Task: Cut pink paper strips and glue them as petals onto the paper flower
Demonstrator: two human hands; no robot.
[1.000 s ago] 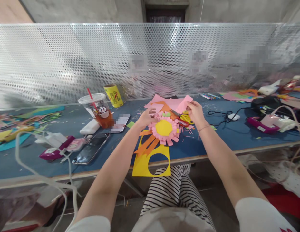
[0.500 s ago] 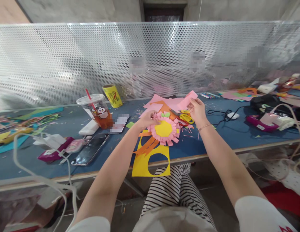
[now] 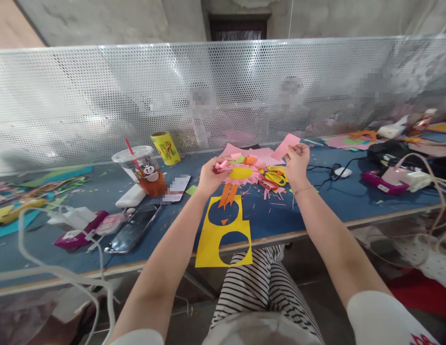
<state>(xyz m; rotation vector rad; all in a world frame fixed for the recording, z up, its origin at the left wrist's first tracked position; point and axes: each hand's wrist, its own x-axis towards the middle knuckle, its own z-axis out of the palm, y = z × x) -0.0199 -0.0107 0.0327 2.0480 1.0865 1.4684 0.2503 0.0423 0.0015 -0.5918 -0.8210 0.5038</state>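
My left hand (image 3: pixel 212 176) pinches the left edge of a paper rosette (image 3: pixel 241 173), which has a yellow centre, a pink pleated rim and orange ribbon tails. The rosette is tilted up off the table, and green and orange bits show at its far side. My right hand (image 3: pixel 297 160) is closed on a pink paper strip (image 3: pixel 285 146), raised to the right of the rosette. Yellow-handled scissors (image 3: pixel 276 176) and red-handled scissors (image 3: pixel 268 183) lie between the hands, partly hidden. Below the rosette, a yellow paper sheet (image 3: pixel 207 244) with two round holes overhangs the table edge.
To the left stand a drink cup (image 3: pixel 149 175) with a red straw and a yellow tape roll (image 3: pixel 165 148). Phones (image 3: pixel 134 230), a power bank (image 3: pixel 131 196) and white cables lie nearby. A perforated metal screen (image 3: pixel 136 91) runs along the back. Pink scraps litter the table.
My left hand has lifted and tilted the rosette away from me, uncovering more of the yellow sheet and its upper hole. My right hand with the pink strip has shifted slightly right.
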